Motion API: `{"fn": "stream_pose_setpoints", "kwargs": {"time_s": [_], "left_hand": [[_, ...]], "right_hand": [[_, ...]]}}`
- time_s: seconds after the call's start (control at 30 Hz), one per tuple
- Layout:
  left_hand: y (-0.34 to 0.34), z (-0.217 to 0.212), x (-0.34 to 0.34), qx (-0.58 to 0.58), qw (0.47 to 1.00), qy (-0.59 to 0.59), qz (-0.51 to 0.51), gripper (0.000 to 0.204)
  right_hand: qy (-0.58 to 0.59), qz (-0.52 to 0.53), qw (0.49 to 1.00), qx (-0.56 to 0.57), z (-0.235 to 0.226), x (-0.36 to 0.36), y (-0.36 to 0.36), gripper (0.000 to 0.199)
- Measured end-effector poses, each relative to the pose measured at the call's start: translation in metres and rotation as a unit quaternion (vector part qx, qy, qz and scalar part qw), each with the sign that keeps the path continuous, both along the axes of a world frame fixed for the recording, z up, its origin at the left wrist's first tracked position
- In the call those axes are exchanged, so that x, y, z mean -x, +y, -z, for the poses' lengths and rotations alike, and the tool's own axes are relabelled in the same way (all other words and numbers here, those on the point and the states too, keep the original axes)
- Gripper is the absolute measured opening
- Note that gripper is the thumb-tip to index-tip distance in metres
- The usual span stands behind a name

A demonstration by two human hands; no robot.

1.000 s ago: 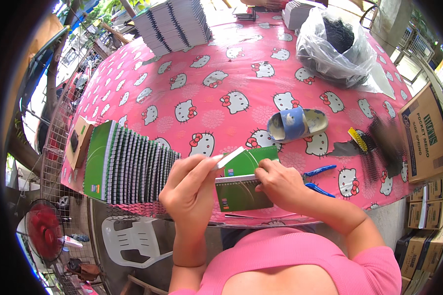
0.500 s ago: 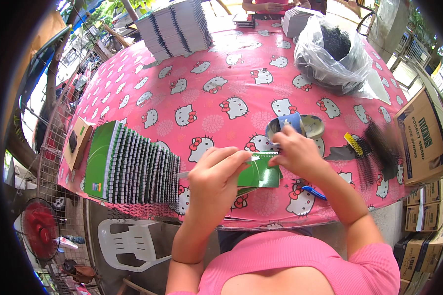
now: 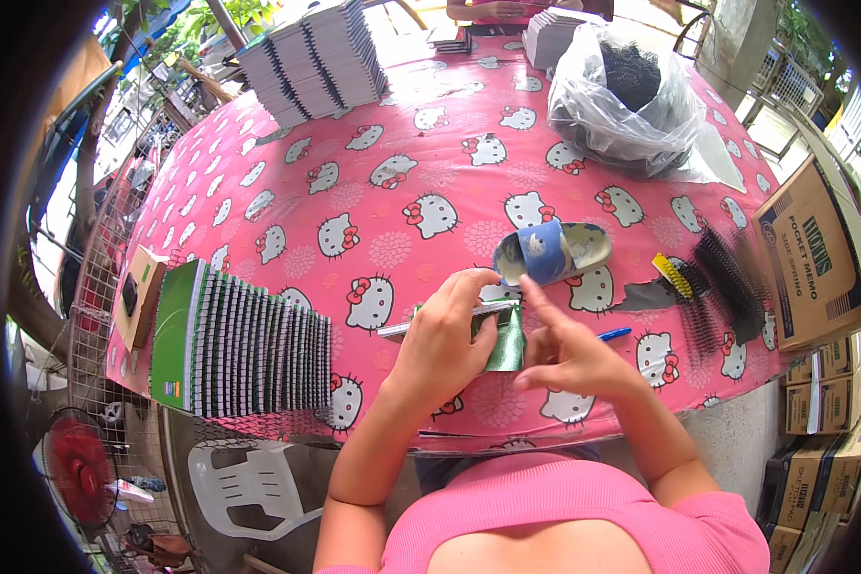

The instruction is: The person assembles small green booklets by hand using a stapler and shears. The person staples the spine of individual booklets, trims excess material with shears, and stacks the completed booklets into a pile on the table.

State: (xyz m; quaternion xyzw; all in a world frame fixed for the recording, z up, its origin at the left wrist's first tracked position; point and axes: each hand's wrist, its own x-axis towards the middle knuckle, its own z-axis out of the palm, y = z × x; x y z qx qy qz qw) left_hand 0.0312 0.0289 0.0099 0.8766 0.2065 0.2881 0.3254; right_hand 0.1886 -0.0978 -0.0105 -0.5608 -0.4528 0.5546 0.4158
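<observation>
My left hand (image 3: 445,330) is closed around a small memo notebook with a green cover (image 3: 509,349). Its white page edges show on both sides of the fingers, and the hand hides much of it. My right hand (image 3: 579,354) is just right of the notebook, index finger stretched out and thumb apart, with nothing in its grip. Beyond the hands lies a blue slide slipper (image 3: 547,253) with a worn sole. A blue pen-like tool (image 3: 614,334) is partly hidden behind my right hand. To the left stands a long row of green spiral notebooks (image 3: 244,335).
Black binding coils (image 3: 727,277) and a yellow coil piece (image 3: 673,275) lie at the right, by a cardboard box (image 3: 813,253). Farther back are a plastic bag of black coils (image 3: 631,115) and tall notebook stacks (image 3: 316,67). Another person's arms (image 3: 488,10) show at the far edge.
My right hand has drawn back from the slipper side toward me, its fingers now spread. The notebook has been raised and tilted in my left hand. The whole view has shifted slightly.
</observation>
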Motion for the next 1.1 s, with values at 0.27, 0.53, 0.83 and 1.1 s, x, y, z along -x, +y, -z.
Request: {"fn": "stream_pose_setpoints", "kwargs": {"time_s": [0.27, 0.53, 0.83, 1.1], "left_hand": [[0.009, 0.004, 0.006, -0.065, 0.998, 0.015, -0.022, 0.021], [0.004, 0.007, 0.013, -0.087, 0.993, 0.014, -0.072, 0.018], [0.006, 0.012, 0.015, -0.049, 0.996, 0.0, -0.069, 0.024], [-0.005, 0.016, 0.021, -0.128, 0.978, 0.036, -0.161, 0.027]], "right_hand": [[-0.036, -0.042, 0.997, -0.055, 0.008, 0.012, 0.014, 0.111], [-0.297, 0.15, 0.9, -0.281, -0.009, -0.017, 0.025, 0.018], [-0.266, 0.025, 0.931, -0.247, -0.018, -0.024, 0.043, 0.017], [-0.454, 0.066, 0.833, -0.31, -0.013, -0.004, 0.04, 0.026]]}}
